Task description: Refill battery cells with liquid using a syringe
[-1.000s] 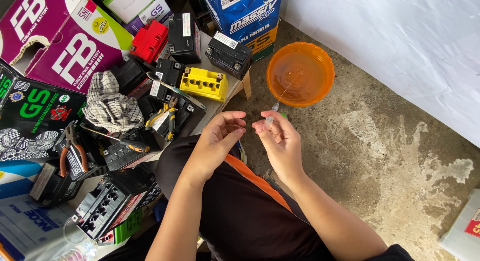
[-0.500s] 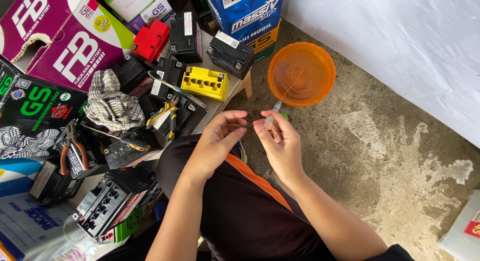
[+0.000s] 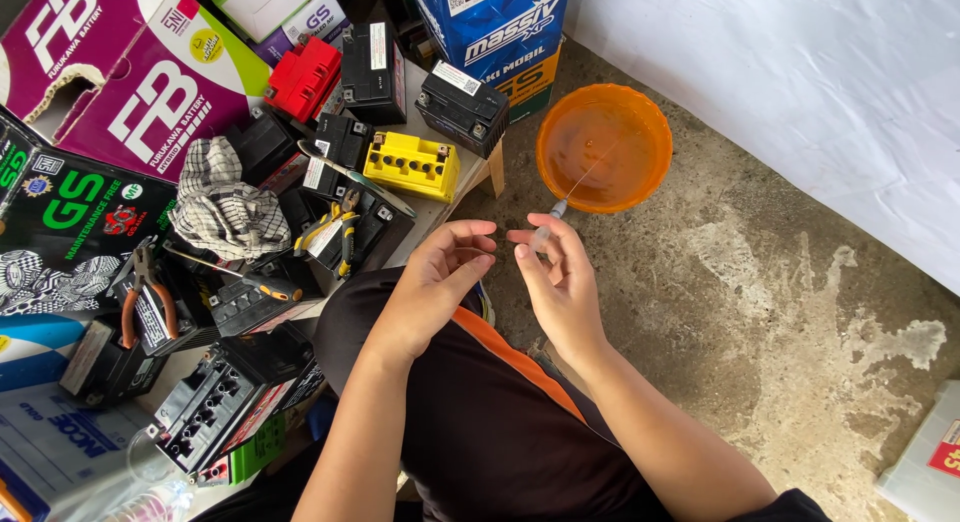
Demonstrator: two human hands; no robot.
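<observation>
A stained concrete floor (image 3: 760, 312) lies beneath the person's lap. The right hand (image 3: 560, 282) has its grip pinched round a small syringe (image 3: 545, 227); the left hand (image 3: 435, 282) curls loosely beside it, holding nothing visible. Beyond, an orange bowl (image 3: 603, 147) sits on the floor off the surface (image 3: 440, 210) corner, near a yellow battery (image 3: 410, 166).

One head cam, looks straight down, close over both hands; batteries at 10 o'clock, orange bowl (image 3: 604, 147) at 1.

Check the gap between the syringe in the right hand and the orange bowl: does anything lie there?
Head view: only bare concrete floor shows between the syringe and the orange bowl; the syringe's thin needle reaches over the bowl's rim.
</observation>
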